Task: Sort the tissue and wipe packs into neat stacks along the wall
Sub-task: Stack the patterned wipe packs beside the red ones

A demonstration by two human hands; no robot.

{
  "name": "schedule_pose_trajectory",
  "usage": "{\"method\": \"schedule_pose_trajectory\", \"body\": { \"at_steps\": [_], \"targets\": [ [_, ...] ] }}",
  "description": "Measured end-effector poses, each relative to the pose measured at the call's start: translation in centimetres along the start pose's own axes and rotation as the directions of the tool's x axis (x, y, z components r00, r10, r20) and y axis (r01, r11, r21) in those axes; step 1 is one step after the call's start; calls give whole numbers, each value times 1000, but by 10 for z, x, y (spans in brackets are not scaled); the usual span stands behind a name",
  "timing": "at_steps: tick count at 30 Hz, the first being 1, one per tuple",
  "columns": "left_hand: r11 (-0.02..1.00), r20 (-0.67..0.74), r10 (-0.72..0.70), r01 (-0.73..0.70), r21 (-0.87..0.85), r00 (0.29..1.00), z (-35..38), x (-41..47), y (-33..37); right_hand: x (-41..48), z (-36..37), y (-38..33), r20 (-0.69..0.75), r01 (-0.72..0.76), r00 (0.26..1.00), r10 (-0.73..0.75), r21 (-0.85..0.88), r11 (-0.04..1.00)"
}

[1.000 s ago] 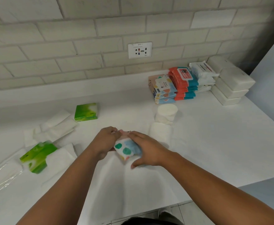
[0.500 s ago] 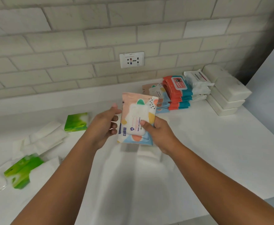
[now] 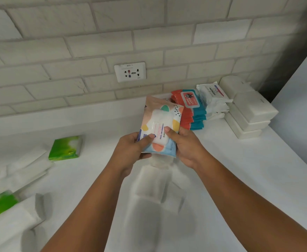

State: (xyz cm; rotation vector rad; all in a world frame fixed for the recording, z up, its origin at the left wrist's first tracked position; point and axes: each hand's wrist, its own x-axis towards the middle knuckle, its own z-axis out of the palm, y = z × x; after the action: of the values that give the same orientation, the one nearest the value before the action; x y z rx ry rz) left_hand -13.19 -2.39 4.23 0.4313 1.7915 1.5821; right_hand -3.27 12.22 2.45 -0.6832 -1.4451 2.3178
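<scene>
Head view: both hands, left hand [image 3: 131, 150] and right hand [image 3: 187, 146], grip the wet wipes pack [image 3: 161, 124] with curled fingers; its long axis points toward the wall.

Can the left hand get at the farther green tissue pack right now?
Probably, once freed: the left hand grips the patterned wipes pack with the right hand. Only bare counter lies between it and the farther green tissue pack.

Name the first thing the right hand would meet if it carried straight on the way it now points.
Apart from the patterned wipes pack the right hand grips, probably the white ledge below the brick wall, just left of the red-and-teal stack; depth is unclear.
</scene>
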Motion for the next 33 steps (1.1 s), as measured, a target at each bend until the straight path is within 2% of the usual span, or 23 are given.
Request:
{"method": "schedule_pose_trajectory", "body": {
  "at_steps": [5, 8, 12, 15, 18, 26, 33],
  "targets": [
    [991, 41, -46, 41, 127, 998, 6, 42, 14, 31, -24, -15, 2, -77, 997, 78, -132, 988],
    [984, 10, -69, 67, 167, 998, 11, 77, 23, 52, -33, -25, -87, -76, 994, 63, -155, 985],
    [989, -88, -147, 149, 10, 985, 27, 125, 26, 71, -47, -28, -198, -118, 977, 83, -176, 977],
    [972, -149, -229, 217, -93, 962, 36, 159, 19, 83, -56, -21, -188, -142, 977, 96, -252, 957],
    [968, -198, -246, 231, -95, 949, 40, 181, 11, 97, -58, -13, -175, -142, 981, 89, -319, 937],
    [976, -274, -158, 193, 106, 949, 40, 197, 0, 119, -56, -9, -331, -208, 943, 49, -467, 859],
    [939, -306, -43, 143, 314, 951, 37, 194, -9, 112, -60, -7, -346, -217, 938, 18, -547, 809]
  ]
}}
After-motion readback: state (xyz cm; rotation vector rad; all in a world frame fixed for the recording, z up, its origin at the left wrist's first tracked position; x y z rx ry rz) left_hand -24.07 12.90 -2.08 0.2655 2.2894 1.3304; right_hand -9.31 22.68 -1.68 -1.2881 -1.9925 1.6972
